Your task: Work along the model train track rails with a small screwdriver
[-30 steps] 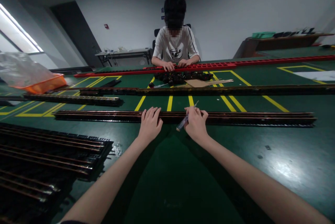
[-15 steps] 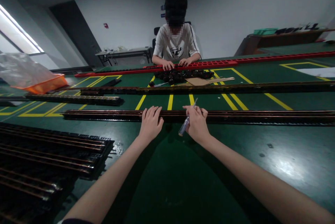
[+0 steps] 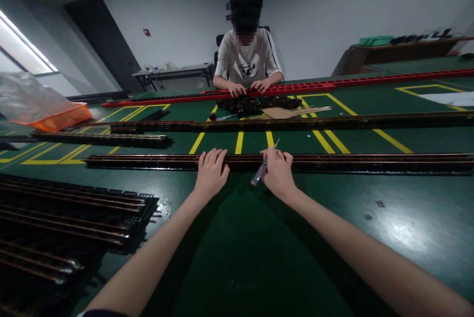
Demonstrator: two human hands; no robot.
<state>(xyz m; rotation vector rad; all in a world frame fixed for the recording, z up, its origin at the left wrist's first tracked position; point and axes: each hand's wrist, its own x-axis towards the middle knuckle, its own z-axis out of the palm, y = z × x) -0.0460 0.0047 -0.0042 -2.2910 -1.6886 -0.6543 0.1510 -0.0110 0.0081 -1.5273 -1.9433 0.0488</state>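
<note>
A long dark rail with copper strips [image 3: 351,163] lies across the green table in front of me. My left hand [image 3: 210,174] rests on it with fingers stretched flat over its top. My right hand [image 3: 277,171] is closed round a small clear-handled screwdriver [image 3: 259,175], whose tip points up and away over the rail. Both hands sit side by side near the rail's middle.
A stack of similar rails [image 3: 74,218] fills the near left. More rails [image 3: 296,122] lie further back. Across the table a person [image 3: 246,60] works with both hands on a long red rail [image 3: 333,87], beside dark small parts [image 3: 255,104]. An orange basket [image 3: 55,118] stands far left.
My hands have barely shifted; the long rail now reaches further right, past the picture's edge. The view has tipped slightly downward.
</note>
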